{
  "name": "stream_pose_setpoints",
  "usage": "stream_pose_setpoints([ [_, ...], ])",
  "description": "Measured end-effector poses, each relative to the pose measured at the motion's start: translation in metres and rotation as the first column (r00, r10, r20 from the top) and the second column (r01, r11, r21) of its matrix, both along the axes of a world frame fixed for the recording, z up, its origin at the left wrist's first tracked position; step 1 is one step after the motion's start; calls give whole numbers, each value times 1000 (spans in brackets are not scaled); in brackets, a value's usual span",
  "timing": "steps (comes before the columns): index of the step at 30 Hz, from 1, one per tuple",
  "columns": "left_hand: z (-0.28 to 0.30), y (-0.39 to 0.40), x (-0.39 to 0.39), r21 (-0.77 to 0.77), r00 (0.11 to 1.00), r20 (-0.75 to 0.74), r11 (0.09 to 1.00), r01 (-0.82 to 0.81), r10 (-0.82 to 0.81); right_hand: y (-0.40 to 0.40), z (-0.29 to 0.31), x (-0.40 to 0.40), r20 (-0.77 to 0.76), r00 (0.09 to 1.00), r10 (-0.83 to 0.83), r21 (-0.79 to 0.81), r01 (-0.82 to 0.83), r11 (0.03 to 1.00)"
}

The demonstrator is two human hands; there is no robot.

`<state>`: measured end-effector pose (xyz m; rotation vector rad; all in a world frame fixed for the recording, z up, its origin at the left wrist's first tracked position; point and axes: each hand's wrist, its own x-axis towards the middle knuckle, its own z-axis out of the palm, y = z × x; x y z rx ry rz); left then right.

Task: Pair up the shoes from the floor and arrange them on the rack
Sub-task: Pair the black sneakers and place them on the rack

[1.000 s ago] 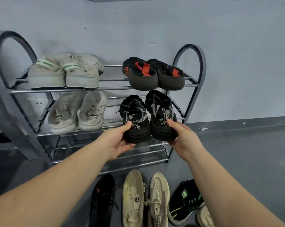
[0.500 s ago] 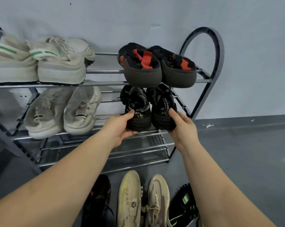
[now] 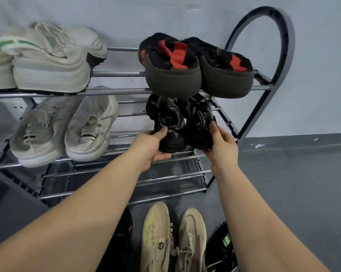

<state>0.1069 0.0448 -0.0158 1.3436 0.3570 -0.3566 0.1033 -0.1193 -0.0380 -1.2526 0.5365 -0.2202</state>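
A metal shoe rack (image 3: 283, 55) stands against the wall. On its middle shelf, right side, sit two black-and-grey knit shoes, heels toward me. My left hand (image 3: 150, 146) grips the heel of the left black shoe (image 3: 170, 122), thumb on top. My right hand (image 3: 220, 146) holds the heel of the right black shoe (image 3: 200, 120). Above them sits a black-and-red pair (image 3: 195, 67). A white pair with green stripes (image 3: 54, 61) is at the top left, and a pale grey pair (image 3: 67, 130) at the middle left.
The bottom shelf bars (image 3: 126, 179) hold nothing. On the grey floor in front lie a yellowish shoe (image 3: 156, 238), a beige shoe (image 3: 191, 240), a black shoe (image 3: 122, 242) to their left and a black-and-green shoe (image 3: 222, 246) to their right.
The view has moved closer to the rack and to the right. Both hands have pushed the black pair further back on the middle shelf, under the black-and-red pair.
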Motion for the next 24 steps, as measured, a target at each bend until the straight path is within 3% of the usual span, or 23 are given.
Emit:
stream_pose_setpoints([
  [6,-2,1,1,84,995,-47,992,91,-88,1,-8,4,-61,998,-34,-328,12,945],
  [13,4,3,-6,129,995,-31,987,97,-94,2,-1,-1,-113,993,25,-433,-72,899],
  [17,9,11,-16,302,989,19,943,137,-150,5,11,-11,-270,956,112,-498,-238,834],
  [19,10,20,-22,513,975,110,851,113,-195,9,19,-21,-300,946,119,-560,-275,782],
  [22,15,35,-37,826,917,182,562,52,-354,14,25,-41,-365,922,133,-688,-363,628],
  [24,20,42,-52,909,870,190,416,19,-454,22,30,-58,-371,916,152,-775,-396,492],
])
